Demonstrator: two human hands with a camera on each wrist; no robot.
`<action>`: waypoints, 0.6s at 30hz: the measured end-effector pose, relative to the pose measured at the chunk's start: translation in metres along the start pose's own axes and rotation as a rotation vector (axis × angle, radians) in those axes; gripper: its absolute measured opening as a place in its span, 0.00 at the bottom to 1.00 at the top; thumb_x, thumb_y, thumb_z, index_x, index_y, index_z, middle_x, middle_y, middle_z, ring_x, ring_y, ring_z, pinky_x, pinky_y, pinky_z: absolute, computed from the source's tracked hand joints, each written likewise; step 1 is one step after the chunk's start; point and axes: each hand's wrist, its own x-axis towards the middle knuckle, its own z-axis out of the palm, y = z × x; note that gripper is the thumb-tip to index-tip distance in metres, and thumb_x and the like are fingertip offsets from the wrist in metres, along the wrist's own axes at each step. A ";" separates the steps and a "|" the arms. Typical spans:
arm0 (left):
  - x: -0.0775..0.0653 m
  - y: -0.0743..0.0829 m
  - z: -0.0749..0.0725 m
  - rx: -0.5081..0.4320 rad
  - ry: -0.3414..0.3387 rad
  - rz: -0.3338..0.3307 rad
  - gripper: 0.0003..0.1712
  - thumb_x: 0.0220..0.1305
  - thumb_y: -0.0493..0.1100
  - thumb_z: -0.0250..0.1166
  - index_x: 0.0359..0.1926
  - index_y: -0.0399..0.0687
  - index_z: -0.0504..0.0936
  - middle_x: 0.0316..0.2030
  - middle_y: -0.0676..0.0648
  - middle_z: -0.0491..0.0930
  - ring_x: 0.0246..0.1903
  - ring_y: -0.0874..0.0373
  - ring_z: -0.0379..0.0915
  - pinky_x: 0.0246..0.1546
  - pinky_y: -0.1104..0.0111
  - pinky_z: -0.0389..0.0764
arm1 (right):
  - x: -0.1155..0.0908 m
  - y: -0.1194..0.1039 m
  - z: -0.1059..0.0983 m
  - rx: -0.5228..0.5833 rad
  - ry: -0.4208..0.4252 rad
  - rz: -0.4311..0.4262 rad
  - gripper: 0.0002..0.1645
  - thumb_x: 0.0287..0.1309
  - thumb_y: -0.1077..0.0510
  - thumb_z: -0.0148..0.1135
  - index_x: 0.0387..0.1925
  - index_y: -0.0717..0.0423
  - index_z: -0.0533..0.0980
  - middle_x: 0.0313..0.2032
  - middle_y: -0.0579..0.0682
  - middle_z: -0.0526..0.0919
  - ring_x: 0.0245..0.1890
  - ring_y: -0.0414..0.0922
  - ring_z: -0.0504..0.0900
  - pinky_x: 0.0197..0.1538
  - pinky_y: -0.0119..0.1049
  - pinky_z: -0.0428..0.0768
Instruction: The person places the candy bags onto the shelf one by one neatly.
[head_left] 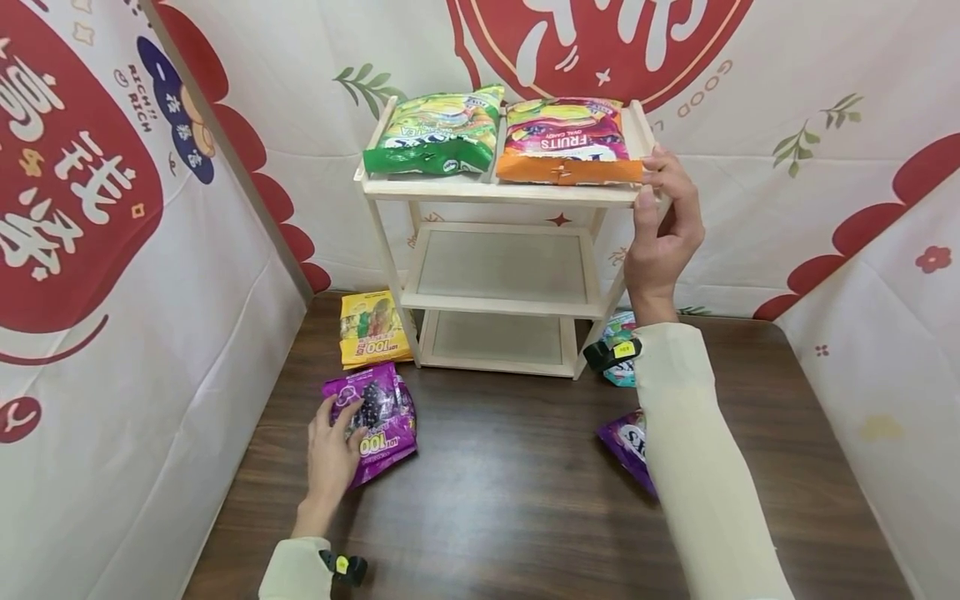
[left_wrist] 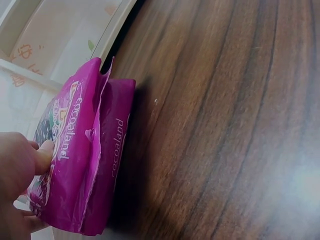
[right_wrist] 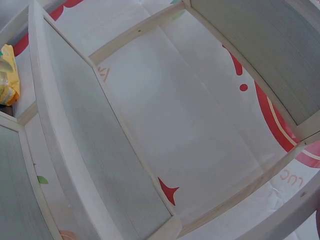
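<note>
My left hand (head_left: 332, 450) is at a purple candy bag (head_left: 378, 412) with dark berries on it, on the left of the wooden table. Seen from the left wrist, thumb and fingers hold that bag (left_wrist: 67, 150), which lies over a second purple bag (left_wrist: 116, 145). Up at the wooden shelf rack (head_left: 487, 193), my right hand (head_left: 666, 225) grips the top front right corner. Its fingers are by the end of an orange-edged fruit candy bag (head_left: 570, 142). The right wrist view shows mainly the rack's panels (right_wrist: 95, 120); almost none of that hand appears there.
A green candy bag (head_left: 435, 133) lies on the top tier's left half. Yellow bags (head_left: 375, 329) sit beside the rack's left foot. On the right are a teal bag (head_left: 621, 367) and another purple bag (head_left: 630, 446), partly behind my sleeve. Printed cloth walls (head_left: 825, 208) enclose the table.
</note>
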 end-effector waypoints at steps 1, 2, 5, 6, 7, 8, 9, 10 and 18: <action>-0.001 0.001 0.000 -0.002 -0.006 0.007 0.29 0.55 0.35 0.70 0.59 0.48 0.76 0.66 0.33 0.58 0.60 0.30 0.57 0.52 0.38 0.65 | 0.000 0.000 0.000 0.000 -0.001 0.001 0.25 0.50 0.52 0.55 0.37 0.75 0.72 0.43 0.59 0.82 0.56 0.55 0.73 0.63 0.49 0.65; -0.001 0.002 0.000 -0.004 -0.012 0.014 0.29 0.55 0.35 0.70 0.59 0.48 0.76 0.66 0.33 0.58 0.60 0.31 0.57 0.53 0.38 0.65 | 0.000 0.000 0.000 -0.001 -0.002 0.001 0.25 0.50 0.52 0.55 0.37 0.75 0.72 0.43 0.59 0.82 0.57 0.55 0.73 0.63 0.49 0.65; -0.003 0.007 0.002 -0.010 -0.029 0.034 0.29 0.55 0.35 0.70 0.59 0.49 0.77 0.66 0.34 0.58 0.60 0.31 0.58 0.52 0.38 0.65 | 0.000 0.000 0.000 -0.010 -0.001 0.004 0.25 0.50 0.52 0.55 0.37 0.75 0.72 0.43 0.59 0.82 0.57 0.55 0.73 0.64 0.48 0.65; -0.004 0.008 0.004 -0.008 -0.039 0.039 0.29 0.55 0.36 0.70 0.59 0.50 0.77 0.66 0.34 0.58 0.60 0.32 0.58 0.53 0.38 0.65 | 0.000 0.000 0.000 -0.011 -0.001 0.004 0.25 0.50 0.53 0.55 0.37 0.75 0.72 0.43 0.59 0.82 0.57 0.55 0.73 0.64 0.48 0.65; -0.005 0.010 0.005 -0.009 -0.047 0.044 0.28 0.56 0.36 0.70 0.59 0.51 0.77 0.66 0.34 0.58 0.60 0.32 0.57 0.53 0.38 0.66 | 0.000 0.000 0.000 -0.012 0.000 0.004 0.25 0.50 0.53 0.55 0.37 0.75 0.72 0.43 0.59 0.82 0.57 0.55 0.73 0.64 0.48 0.65; -0.005 0.012 0.006 -0.009 -0.056 0.050 0.28 0.56 0.37 0.69 0.60 0.52 0.77 0.66 0.35 0.58 0.60 0.32 0.57 0.53 0.39 0.65 | 0.000 -0.001 0.000 -0.013 0.000 0.005 0.25 0.50 0.53 0.55 0.37 0.75 0.72 0.43 0.59 0.82 0.57 0.55 0.73 0.64 0.48 0.65; -0.006 0.014 0.008 -0.012 -0.063 0.058 0.28 0.56 0.37 0.69 0.60 0.52 0.77 0.66 0.35 0.58 0.61 0.33 0.57 0.53 0.39 0.66 | 0.000 -0.001 0.000 -0.013 0.000 0.005 0.25 0.50 0.53 0.55 0.37 0.75 0.72 0.43 0.59 0.82 0.57 0.55 0.73 0.64 0.48 0.65; -0.007 0.016 0.009 -0.016 -0.071 0.065 0.28 0.57 0.37 0.69 0.60 0.53 0.77 0.66 0.35 0.58 0.61 0.33 0.57 0.54 0.39 0.65 | 0.000 -0.001 -0.001 -0.016 -0.001 0.006 0.25 0.50 0.53 0.55 0.37 0.75 0.72 0.43 0.59 0.82 0.57 0.54 0.73 0.64 0.48 0.65; -0.011 0.033 0.022 -0.061 -0.060 0.184 0.28 0.52 0.36 0.72 0.57 0.53 0.79 0.65 0.36 0.62 0.60 0.34 0.60 0.54 0.41 0.67 | 0.001 -0.001 0.000 -0.005 -0.002 0.002 0.24 0.50 0.53 0.55 0.36 0.75 0.72 0.44 0.60 0.81 0.56 0.55 0.73 0.64 0.48 0.64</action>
